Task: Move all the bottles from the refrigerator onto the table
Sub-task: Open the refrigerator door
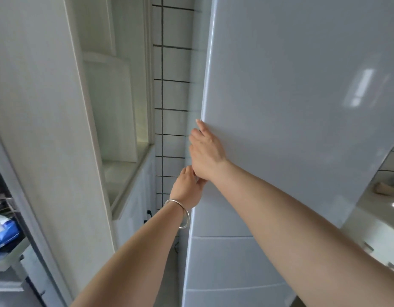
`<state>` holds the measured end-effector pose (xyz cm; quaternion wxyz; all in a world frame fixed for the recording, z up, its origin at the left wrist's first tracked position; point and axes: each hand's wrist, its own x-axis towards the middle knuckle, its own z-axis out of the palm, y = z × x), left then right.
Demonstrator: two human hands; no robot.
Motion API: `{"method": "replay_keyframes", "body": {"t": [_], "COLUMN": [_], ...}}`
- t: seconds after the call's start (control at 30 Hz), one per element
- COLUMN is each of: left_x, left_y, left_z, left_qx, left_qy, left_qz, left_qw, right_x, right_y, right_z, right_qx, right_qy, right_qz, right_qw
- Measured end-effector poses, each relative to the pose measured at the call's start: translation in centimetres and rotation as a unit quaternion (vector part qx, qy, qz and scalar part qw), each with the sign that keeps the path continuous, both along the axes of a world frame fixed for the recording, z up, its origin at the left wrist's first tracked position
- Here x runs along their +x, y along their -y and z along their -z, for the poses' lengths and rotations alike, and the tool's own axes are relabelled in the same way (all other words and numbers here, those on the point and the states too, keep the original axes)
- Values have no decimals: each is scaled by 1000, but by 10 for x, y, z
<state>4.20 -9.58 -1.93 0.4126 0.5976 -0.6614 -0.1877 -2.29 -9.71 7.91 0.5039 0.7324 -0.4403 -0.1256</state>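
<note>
The refrigerator [291, 96] fills the right half of the view, and its tall upper door looks shut or almost shut, so its inside and any bottles are hidden. The right hand [206, 151] lies on the left edge of this door; the fingers [200, 126] are bent around the edge and their tips go out of sight behind it. The left hand [187, 189] is just below and touches the right wrist; its fingers also curl at the same edge, but how firmly they grip I cannot tell. A silver bracelet [180, 212] hangs on the left wrist. Beside the door stands a white tiled wall [171, 94] with dark joints. At the far left a blue package [3, 231] is cut off by the frame.
</note>
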Motion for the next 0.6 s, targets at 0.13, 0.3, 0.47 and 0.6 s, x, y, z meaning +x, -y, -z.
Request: {"method": "replay_keyframes", "body": {"t": [0.13, 0.3, 0.47, 0.6], "left_x": [1, 0, -14, -31], "left_y": [-2, -16, -72, -123], "left_z": [1, 13, 21, 31], "left_qx": [0, -48, -141, -215], "left_qy": [25, 77, 54, 56], "left_qz": [-2, 10, -5, -2], "left_qw": [1000, 996, 989, 975], "right_x": [1, -10, -36, -67], "right_y": [0, -14, -58, -108], "right_z": [0, 13, 22, 44], "right_qx": [1, -64, -152, -149], "right_qy": [4, 27, 154, 238], "right_qz": [-11, -47, -241, -325], "right_qw": [1000, 996, 946, 903]}}
